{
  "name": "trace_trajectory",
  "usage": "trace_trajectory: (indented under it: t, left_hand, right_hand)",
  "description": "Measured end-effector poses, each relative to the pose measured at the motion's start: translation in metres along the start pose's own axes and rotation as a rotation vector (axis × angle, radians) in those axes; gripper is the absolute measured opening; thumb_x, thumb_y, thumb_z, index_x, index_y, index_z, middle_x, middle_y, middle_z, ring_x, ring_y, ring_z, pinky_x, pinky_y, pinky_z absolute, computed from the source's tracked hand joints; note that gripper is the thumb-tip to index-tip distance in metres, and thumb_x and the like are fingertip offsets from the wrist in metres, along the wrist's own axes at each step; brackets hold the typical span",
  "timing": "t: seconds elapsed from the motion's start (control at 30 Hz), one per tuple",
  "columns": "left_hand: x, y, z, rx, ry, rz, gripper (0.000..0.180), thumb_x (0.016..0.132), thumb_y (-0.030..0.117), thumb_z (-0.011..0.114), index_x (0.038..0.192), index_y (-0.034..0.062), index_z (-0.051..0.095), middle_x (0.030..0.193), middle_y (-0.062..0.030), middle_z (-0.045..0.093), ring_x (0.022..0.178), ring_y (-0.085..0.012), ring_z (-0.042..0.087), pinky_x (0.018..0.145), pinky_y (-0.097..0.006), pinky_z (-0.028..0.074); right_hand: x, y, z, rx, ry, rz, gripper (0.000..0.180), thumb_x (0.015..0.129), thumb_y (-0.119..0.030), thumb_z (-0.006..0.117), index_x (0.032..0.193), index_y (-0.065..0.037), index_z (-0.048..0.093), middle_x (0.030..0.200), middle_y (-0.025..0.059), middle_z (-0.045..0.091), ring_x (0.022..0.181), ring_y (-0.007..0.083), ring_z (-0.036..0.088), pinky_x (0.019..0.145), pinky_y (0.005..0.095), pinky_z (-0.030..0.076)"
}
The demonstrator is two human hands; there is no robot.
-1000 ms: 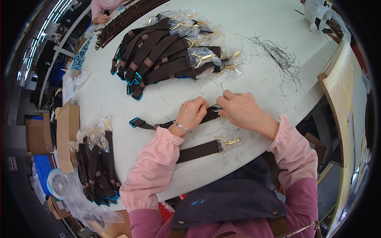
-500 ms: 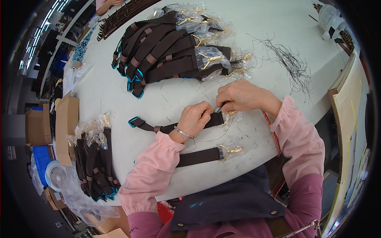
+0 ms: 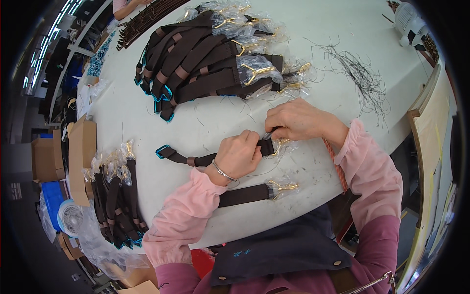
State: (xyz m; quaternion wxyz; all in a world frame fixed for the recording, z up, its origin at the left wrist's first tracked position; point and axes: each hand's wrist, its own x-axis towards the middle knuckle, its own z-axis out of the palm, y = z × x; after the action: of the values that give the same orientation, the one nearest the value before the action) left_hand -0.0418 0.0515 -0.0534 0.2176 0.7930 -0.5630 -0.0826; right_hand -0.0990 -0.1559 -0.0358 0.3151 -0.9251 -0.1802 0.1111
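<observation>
My left hand (image 3: 239, 156) grips a dark brown strap (image 3: 196, 159) that lies on the white table (image 3: 147, 117); a blue ring sits at the strap's left end. My right hand (image 3: 293, 119) pinches the strap's right end, where a gold clasp in a clear plastic sleeve (image 3: 284, 143) pokes out. The two hands touch over that end. A second brown strap (image 3: 245, 194) with a wrapped gold clasp lies nearer to me, under my left forearm.
A large pile of finished brown straps (image 3: 205, 63) lies at the far side. A smaller bundle of straps (image 3: 115, 196) sits at the left edge on plastic. A tangle of black threads (image 3: 360, 73) lies far right. Cardboard boxes (image 3: 81, 152) and a small fan (image 3: 71, 218) are at the left.
Both hands have stayed on the strap's clasp end, shifting slightly; the right hand has closed in over the plastic sleeve. The view has tilted a little.
</observation>
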Motion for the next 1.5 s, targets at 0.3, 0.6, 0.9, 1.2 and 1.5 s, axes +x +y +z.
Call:
trace_trajectory:
  t: [0.3,0.6,0.9,1.2,1.5]
  left_hand:
    - [-0.001,-0.009,0.011,-0.003,0.077,0.042,0.015,0.071,0.0,0.058,0.084,0.0024,0.051,0.073,-0.0116,0.057,0.055,-0.0298,0.057,0.05,-0.037,0.046]
    - [0.002,-0.008,0.006,-0.137,0.07,0.008,0.012,0.074,-0.001,0.055,0.085,0.0016,0.05,0.074,-0.0134,0.058,0.06,-0.0326,0.058,0.053,-0.039,0.046]
    - [0.003,-0.01,0.008,-0.17,0.069,-0.029,0.009,0.076,-0.001,0.053,0.084,0.0014,0.05,0.074,-0.0142,0.058,0.064,-0.0331,0.058,0.057,-0.038,0.046]
    - [0.0,-0.014,0.007,-0.284,0.188,-0.174,0.004,0.08,0.001,0.051,0.083,-0.0004,0.052,0.066,-0.0156,0.057,0.059,-0.0308,0.057,0.056,-0.036,0.045]
    - [0.014,0.011,-0.007,-0.034,-0.198,0.085,0.03,0.08,0.022,0.063,0.091,0.0009,0.045,0.082,-0.0163,0.054,0.065,-0.0317,0.06,0.058,-0.039,0.05]
  right_hand:
    - [0.002,-0.003,-0.001,0.009,-0.016,0.0,0.015,0.072,-0.02,0.064,0.08,-0.007,0.062,0.08,0.005,0.059,0.08,0.0261,0.058,0.068,0.0386,0.044]
    - [0.003,-0.005,0.0,-0.015,-0.018,0.014,0.014,0.072,-0.019,0.064,0.081,-0.009,0.064,0.081,0.0056,0.06,0.082,0.0268,0.059,0.07,0.04,0.044]
    - [0.001,-0.007,0.007,-0.09,0.059,-0.021,0.013,0.073,-0.019,0.065,0.078,-0.008,0.061,0.079,0.0043,0.059,0.08,0.0249,0.059,0.066,0.0389,0.045]
    - [-0.052,-0.047,0.041,-0.404,0.435,0.059,0.018,0.07,-0.015,0.067,0.081,-0.008,0.055,0.077,0.0024,0.05,0.072,0.019,0.054,0.059,0.0322,0.047]
    - [-0.053,-0.018,0.033,-0.249,0.52,0.137,0.019,0.076,-0.02,0.065,0.089,-0.008,0.057,0.084,0.0046,0.051,0.079,0.0219,0.056,0.063,0.035,0.047]
